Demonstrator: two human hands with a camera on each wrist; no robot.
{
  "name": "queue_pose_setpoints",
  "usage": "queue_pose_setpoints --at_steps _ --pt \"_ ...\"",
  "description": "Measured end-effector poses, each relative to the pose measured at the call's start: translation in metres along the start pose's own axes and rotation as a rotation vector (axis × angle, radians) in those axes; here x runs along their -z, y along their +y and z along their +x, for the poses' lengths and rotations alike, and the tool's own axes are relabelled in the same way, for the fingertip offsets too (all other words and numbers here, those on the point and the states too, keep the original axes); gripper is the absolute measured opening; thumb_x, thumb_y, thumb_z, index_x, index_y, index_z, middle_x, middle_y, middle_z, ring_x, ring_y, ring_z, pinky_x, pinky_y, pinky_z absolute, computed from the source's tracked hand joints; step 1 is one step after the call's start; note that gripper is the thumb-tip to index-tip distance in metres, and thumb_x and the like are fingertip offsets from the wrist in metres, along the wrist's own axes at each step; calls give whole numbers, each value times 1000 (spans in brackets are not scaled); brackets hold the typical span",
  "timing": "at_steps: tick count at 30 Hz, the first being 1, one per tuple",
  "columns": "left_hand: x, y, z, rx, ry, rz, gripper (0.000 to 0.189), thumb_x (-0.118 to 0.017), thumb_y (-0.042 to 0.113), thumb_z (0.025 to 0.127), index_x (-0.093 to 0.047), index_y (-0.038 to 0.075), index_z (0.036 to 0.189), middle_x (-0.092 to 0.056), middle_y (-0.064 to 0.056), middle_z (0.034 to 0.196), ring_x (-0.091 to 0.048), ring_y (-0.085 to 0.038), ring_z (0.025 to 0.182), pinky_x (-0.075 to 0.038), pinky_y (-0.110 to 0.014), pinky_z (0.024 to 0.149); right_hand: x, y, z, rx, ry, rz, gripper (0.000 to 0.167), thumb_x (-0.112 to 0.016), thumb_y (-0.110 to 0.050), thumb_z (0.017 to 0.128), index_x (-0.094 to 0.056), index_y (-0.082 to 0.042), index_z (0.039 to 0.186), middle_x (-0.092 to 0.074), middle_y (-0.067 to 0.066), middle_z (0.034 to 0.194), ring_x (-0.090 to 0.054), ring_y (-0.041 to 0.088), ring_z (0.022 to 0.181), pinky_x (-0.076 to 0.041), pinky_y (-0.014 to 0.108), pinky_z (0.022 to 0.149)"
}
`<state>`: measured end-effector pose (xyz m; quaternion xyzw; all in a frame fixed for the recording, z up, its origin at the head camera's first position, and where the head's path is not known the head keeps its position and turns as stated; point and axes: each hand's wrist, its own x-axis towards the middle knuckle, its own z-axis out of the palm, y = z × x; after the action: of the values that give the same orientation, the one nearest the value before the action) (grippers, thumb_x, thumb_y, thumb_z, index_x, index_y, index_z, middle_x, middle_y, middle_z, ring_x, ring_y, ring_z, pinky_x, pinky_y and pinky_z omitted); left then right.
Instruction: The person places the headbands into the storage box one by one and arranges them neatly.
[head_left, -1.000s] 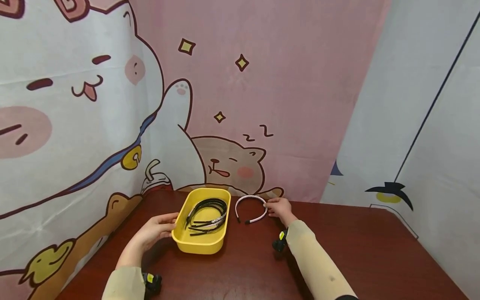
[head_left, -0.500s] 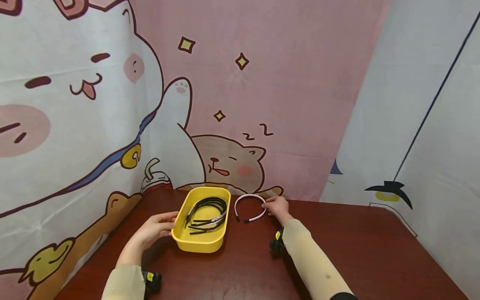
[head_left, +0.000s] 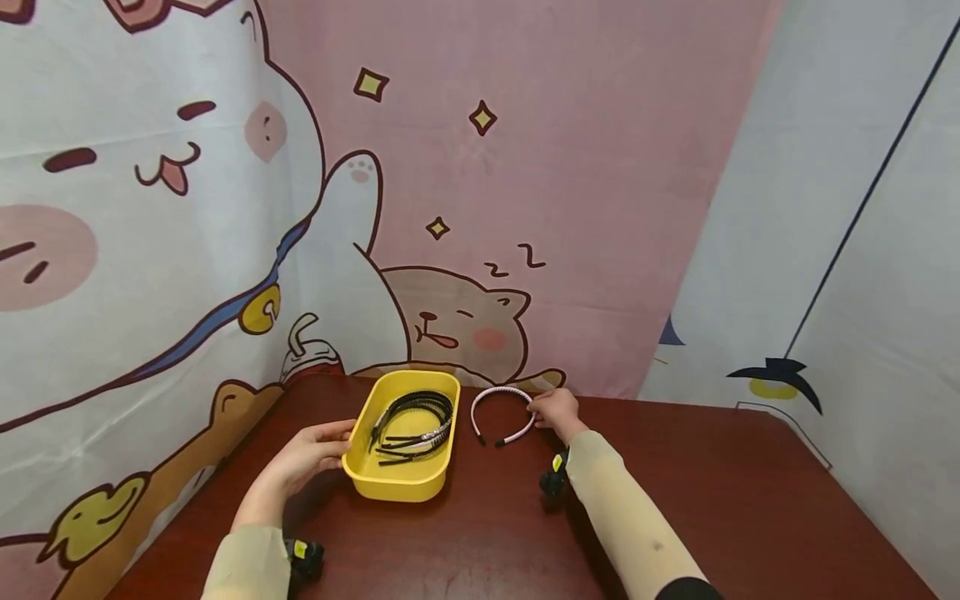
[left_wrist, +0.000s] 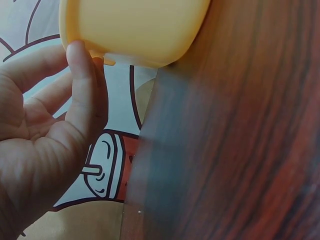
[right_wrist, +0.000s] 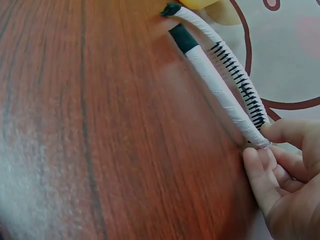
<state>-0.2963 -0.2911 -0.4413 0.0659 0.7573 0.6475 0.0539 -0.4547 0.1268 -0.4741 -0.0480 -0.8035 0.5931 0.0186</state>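
My left hand (head_left: 306,458) holds the left side of a yellow plastic tray (head_left: 393,490), thumb and fingers at its rim. The left wrist view shows the fingertips (left_wrist: 79,52) right at the tray's edge. Inside the tray lie several black headbands (head_left: 417,395), bunched together, one with a silvery part. To the right of the tray, my right hand (head_left: 557,410) pinches a white headband (right_wrist: 217,90) by one side between thumb and fingers. This headband has black tips and a row of dark teeth along its inner side.
Both hands work over a dark red-brown wooden table (head_left: 480,542). Behind it hangs a pink and white cloth (head_left: 585,208) with cartoon animals, close to the table's back edge. Small black cameras (head_left: 303,560) sit on the wrists.
The white headband's ends have shifted slightly to the right within my right hand's grip. My left hand and the tray have stayed together, and the head view has tilted down a little.
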Motion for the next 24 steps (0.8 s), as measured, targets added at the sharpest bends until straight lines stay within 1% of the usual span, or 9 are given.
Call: queue_pose_setpoints --at_steps 6,10,14,19,24 --pt "0 0 0 3 0 0 55 -57 3 95 -34 -13 143 -53 -27 122 -62 -25 91 -54 -29 77 6 -4 -6 -71 -26 76 11 -71 2 77 -67 9 85 -62 9 64 -58 13 52 -55 30 53" --pt "0 0 1 10 7 -4 56 -58 4 95 -35 -12 143 -54 -25 121 -62 -24 91 -54 -29 77 12 -9 -12 -108 -98 121 9 -69 1 81 -63 7 84 -62 9 66 -57 14 54 -55 29 55" --pt "0 0 2 15 11 -4 56 -59 5 95 -36 -11 143 -54 -24 120 -62 -25 91 -54 -29 77 18 -11 -16 -138 -153 136 10 -66 0 84 -61 7 89 -60 7 68 -57 15 56 -55 29 57" --pt "-1 0 2 12 5 -6 56 -58 4 95 -35 -12 143 -53 -26 121 -61 -26 92 -54 -29 77 22 -11 -16 -175 -178 148 13 -64 -3 87 -59 6 94 -57 6 70 -57 16 60 -56 31 61" --pt "-1 0 0 5 5 -3 55 -57 3 95 -35 -12 143 -52 -27 121 -61 -28 94 -54 -29 76 24 -8 -16 -193 -198 170 18 -64 -4 88 -55 6 100 -57 8 76 -58 18 63 -57 33 66"
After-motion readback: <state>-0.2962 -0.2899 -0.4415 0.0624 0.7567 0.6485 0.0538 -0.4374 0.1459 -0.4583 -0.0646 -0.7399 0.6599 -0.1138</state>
